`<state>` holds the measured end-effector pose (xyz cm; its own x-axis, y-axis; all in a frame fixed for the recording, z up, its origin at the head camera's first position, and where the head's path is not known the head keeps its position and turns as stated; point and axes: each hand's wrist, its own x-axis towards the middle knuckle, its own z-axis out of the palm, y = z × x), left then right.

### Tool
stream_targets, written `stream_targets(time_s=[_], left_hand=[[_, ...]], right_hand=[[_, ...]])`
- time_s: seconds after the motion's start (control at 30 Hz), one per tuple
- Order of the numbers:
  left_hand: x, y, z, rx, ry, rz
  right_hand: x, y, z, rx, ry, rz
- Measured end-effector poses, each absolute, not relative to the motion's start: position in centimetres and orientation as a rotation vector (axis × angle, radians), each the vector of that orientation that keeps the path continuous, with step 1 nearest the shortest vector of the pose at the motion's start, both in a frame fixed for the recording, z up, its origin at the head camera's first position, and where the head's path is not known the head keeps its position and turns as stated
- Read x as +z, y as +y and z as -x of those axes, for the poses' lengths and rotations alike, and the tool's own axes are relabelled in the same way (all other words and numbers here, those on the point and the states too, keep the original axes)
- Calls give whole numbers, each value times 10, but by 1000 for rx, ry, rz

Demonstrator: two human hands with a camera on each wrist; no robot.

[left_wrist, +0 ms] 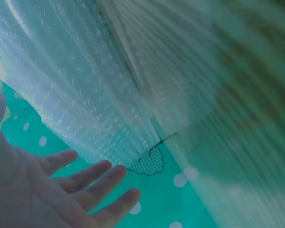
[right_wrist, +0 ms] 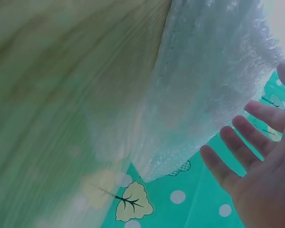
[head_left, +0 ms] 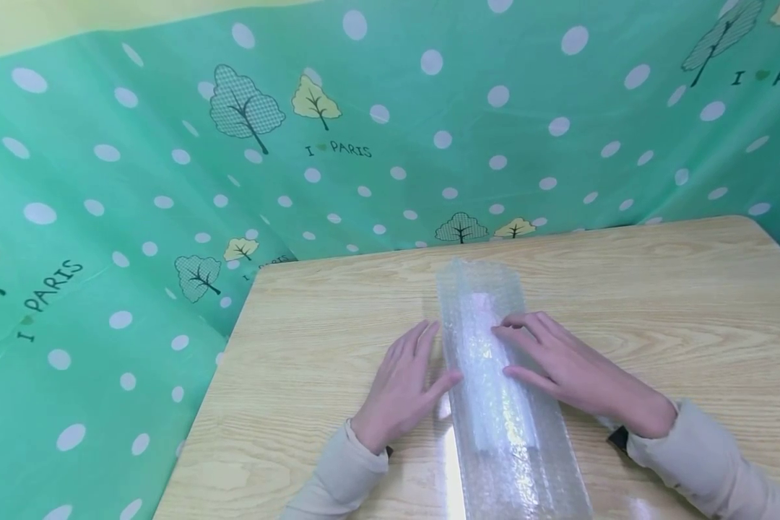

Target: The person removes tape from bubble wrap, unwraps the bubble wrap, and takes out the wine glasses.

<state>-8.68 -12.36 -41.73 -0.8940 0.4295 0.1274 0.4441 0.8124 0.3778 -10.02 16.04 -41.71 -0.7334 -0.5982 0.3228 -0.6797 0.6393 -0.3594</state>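
A long bundle of clear bubble wrap [head_left: 494,404] lies lengthwise on the table, with a pale object faintly showing inside; its kind cannot be made out. My left hand [head_left: 403,390] is at the bundle's left side, fingers extended and the thumb by its edge. Over the right side is my right hand [head_left: 559,361], its fingers slightly bent with the tips at the top of the wrap. In the left wrist view the left hand [left_wrist: 61,190] is spread beside the bubble wrap [left_wrist: 80,85]. The right wrist view has the right hand [right_wrist: 261,152] with fingers apart near the wrap [right_wrist: 199,85].
The light wood-grain table [head_left: 312,347] has its far edge against a green dotted curtain [head_left: 377,144] printed with trees and lettering. More of that curtain hangs along the left side. Glare [head_left: 453,469] lies on the tabletop left of the bundle.
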Motion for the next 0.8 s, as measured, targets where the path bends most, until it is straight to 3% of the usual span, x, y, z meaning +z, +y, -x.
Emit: stream_targets(time_s=[0.8], left_hand=[[-418,-117,85,-706,-2977,813]], right_hand=[[-415,157,99,690,-2547,-1127]])
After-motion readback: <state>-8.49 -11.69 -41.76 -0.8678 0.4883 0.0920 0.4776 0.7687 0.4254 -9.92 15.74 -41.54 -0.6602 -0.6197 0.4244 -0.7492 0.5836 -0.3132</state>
